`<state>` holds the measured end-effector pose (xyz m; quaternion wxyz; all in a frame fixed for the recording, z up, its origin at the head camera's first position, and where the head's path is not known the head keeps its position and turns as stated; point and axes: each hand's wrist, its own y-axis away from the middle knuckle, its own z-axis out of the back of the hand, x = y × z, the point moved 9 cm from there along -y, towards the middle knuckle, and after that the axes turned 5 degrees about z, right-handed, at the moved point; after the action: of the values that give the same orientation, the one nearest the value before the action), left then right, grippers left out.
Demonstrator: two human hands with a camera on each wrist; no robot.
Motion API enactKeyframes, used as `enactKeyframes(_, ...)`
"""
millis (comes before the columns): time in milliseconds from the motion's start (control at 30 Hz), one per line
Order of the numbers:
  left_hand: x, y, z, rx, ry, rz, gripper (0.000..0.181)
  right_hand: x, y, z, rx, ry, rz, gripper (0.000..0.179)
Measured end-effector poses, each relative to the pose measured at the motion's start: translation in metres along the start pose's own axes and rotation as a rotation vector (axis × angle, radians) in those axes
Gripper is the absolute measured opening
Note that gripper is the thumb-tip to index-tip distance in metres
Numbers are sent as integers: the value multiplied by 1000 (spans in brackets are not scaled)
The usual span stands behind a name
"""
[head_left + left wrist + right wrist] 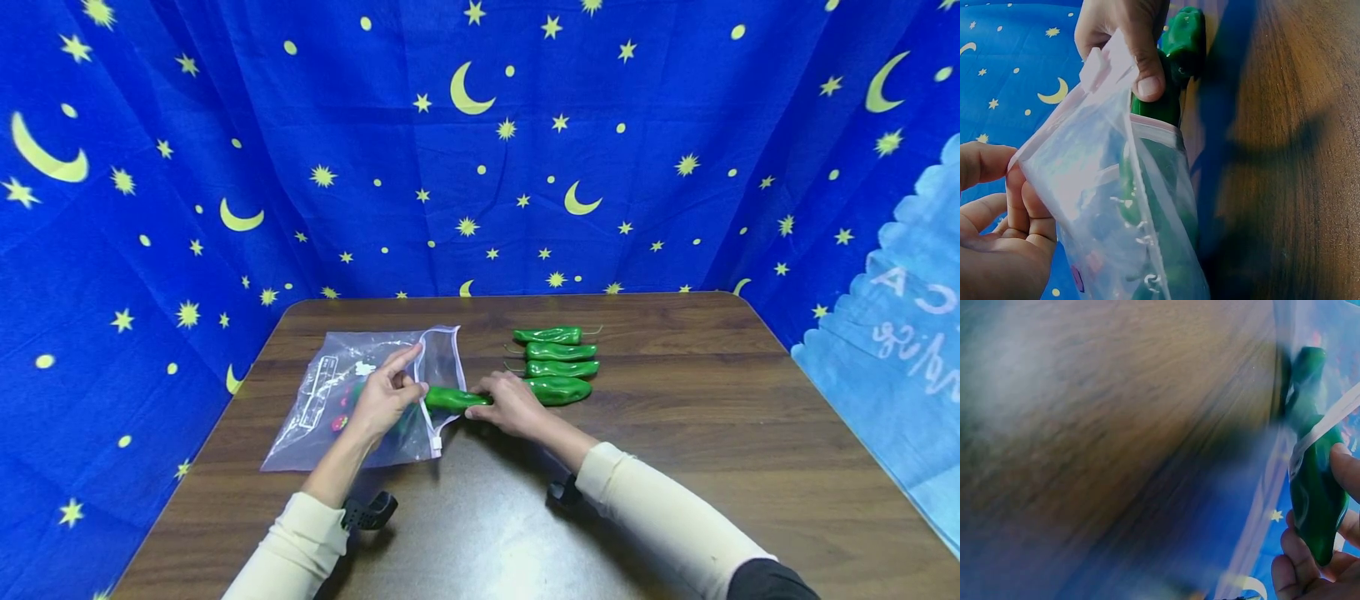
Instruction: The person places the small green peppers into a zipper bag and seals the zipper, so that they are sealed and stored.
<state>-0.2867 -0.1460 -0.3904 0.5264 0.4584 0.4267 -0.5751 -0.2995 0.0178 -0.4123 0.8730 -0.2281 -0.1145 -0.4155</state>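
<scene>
A clear zip bag with a pale slider edge lies on the table, its mouth facing right. My left hand pinches the bag's upper lip between thumb and fingers and lifts it, as the left wrist view shows. A long green pepper runs through the bag's mouth, with one end inside. Its outer end is gripped by my right hand, thumb on one side and fingers on the other. More green shows through the plastic inside the bag. Another green pepper lies just beyond the right hand.
Above that pepper lie several more in a stacked row, including a middle one and the farthest. The brown wooden table ends at a blue star-patterned cloth. A light blue cloth hangs at the right.
</scene>
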Motion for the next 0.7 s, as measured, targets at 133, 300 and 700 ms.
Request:
enactKeyframes(133, 0, 0, -1, 12, 5, 2, 67, 3, -3, -2, -8, 12, 18, 29)
enactKeyframes(300, -1, 1, -2, 20, 6, 0, 67, 5, -6, -5, -7, 27, 23, 31)
enactKeyframes(700, -1, 0, -1, 13, 0, -4, 67, 15, -11, -10, 21, 40, 47, 28)
